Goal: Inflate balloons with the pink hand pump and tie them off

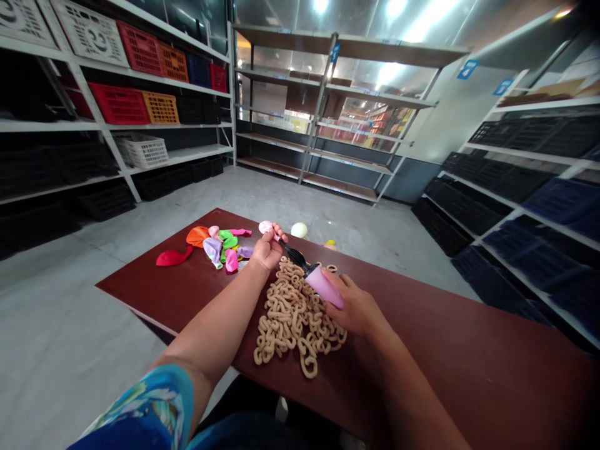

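My right hand (pixel 354 303) is wrapped round the pink barrel of a balloon pump (pixel 323 286), whose black end points up and left. At the tip of that black end, my left hand (pixel 269 247) pinches a pale pink balloon (pixel 265 227), small and rounded. The balloon's neck is mostly hidden by my fingers. Below the pump lies a heap of tan ring-shaped pieces (pixel 285 312) on the dark red table (pixel 422 319). Left of my left hand are several limp balloons (pixel 213 249) in orange, green, lilac and pink, and a red balloon (pixel 172 256) lies apart from them.
A pale rounded balloon (pixel 299 230) and a yellow thing (pixel 330 243) show beyond the table's far edge. Shelves with plastic crates (pixel 119 103) stand at left, and dark crates (pixel 497 175) fill the right shelves. A metal rack (pixel 276 144) stands at the back.
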Available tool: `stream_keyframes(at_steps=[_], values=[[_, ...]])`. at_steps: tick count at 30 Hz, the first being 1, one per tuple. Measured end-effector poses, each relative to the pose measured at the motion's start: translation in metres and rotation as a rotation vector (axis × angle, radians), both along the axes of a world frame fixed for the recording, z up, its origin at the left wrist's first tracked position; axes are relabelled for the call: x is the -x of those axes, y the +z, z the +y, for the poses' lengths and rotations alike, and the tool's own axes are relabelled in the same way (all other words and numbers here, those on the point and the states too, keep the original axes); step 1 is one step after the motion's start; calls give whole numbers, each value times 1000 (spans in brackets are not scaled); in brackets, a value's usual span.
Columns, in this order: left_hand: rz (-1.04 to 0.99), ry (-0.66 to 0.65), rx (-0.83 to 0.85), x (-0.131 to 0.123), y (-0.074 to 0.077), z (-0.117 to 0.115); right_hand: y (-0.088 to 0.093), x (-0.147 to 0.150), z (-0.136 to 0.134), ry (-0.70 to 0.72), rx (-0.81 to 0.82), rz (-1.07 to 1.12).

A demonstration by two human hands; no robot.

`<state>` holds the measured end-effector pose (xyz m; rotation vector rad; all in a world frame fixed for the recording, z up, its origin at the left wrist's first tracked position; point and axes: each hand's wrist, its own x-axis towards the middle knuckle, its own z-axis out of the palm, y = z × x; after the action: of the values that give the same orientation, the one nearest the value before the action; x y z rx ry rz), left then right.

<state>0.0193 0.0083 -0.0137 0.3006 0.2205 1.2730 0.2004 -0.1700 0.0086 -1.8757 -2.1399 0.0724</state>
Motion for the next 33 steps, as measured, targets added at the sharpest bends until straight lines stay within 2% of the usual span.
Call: stream_keyframes(at_steps=[5,10,19,24,29,33], values=[[79,18,-66,-14,1,-12,0,2,0,-39,0,-20],[145,-18,-102,-27,-4,-23,0,2,-1,-49,-15,-35],[107,-34,47,-29,-6,-24,0,2,-1,-108,-48,-68],[113,-12,53,-33,-9,-26,-2,0,-1,-113,-69,-78],[77,-86,11,-35,-11,-31,-4,-2,1,-88,-43,-45],[63,-206,2,-25,-6,-30,-4,-4,2,-68,-46,4]])
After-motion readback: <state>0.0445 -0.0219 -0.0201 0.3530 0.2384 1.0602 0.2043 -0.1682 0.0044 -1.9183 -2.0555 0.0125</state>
